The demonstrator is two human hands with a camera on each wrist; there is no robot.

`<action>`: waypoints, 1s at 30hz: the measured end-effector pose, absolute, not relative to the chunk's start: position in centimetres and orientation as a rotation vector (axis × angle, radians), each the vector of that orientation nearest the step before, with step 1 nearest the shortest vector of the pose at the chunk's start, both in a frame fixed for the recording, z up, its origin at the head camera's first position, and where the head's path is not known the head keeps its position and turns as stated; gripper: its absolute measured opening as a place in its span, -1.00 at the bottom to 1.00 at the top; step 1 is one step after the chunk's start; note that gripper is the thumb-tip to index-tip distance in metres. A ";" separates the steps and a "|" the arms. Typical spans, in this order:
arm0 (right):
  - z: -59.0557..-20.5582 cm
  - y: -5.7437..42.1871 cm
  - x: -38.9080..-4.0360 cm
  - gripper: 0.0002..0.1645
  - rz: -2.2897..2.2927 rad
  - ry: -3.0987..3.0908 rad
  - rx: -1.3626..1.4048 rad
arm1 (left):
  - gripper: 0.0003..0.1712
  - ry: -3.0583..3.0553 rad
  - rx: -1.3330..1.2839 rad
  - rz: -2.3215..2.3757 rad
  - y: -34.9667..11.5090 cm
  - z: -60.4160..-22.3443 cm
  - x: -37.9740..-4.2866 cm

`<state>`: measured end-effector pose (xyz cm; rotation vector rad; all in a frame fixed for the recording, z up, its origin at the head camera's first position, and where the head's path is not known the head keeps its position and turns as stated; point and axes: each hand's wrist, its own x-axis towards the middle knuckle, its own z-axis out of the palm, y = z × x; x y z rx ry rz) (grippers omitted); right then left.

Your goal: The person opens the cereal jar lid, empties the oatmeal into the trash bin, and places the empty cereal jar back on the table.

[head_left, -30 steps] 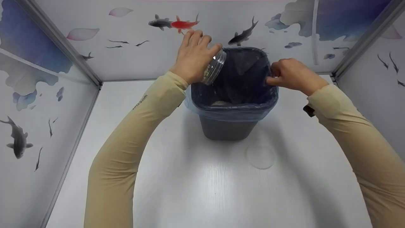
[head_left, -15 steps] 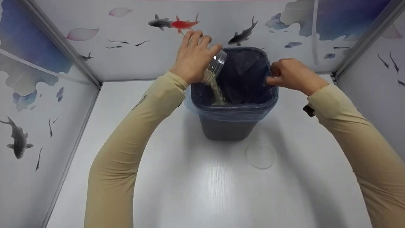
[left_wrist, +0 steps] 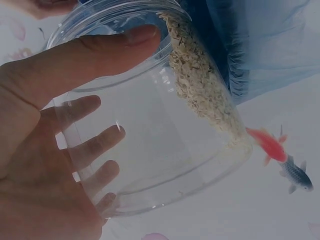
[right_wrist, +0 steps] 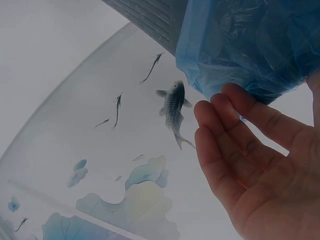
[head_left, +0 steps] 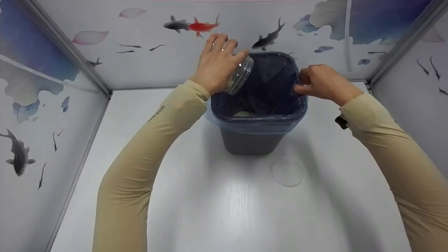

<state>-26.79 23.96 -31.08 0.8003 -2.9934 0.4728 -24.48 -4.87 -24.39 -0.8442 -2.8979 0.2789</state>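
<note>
My left hand [head_left: 217, 66] grips a clear plastic jar [head_left: 242, 77], tilted with its mouth over the left side of a grey bin [head_left: 252, 142]. Pale flaky grains [left_wrist: 197, 75] lie along the jar's lower side in the left wrist view, and the thumb crosses near its threaded neck. A blue bag [head_left: 257, 129] lines the bin and folds over its rim. Some pale material [head_left: 245, 114] shows inside, low at the front. On the bin's right rim, my right hand [head_left: 323, 83] pinches the bag's edge between thumb and curled fingers.
A clear round disc [head_left: 288, 172], like a lid, lies on the white table [head_left: 224, 210] in front of the bin. Behind stands a wall panel [head_left: 147, 70] printed with fish, and further panels close both sides.
Half a second ago grains streamed from the jar into the bin; now no stream shows. My left hand and the jar have shifted slightly right. My right hand stays put.
</note>
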 end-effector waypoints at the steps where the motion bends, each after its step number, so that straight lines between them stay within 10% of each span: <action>1: -31.1 23.9 -26.8 -0.71 0.472 -2.998 0.799 | -0.12 -2.897 -0.846 0.280 -4.8 -24.4 -24.5; 30: -30.9 23.8 -26.6 -0.67 0.491 -3.019 0.797 | -0.23 -2.888 -0.825 0.285 -4.7 -24.9 -24.4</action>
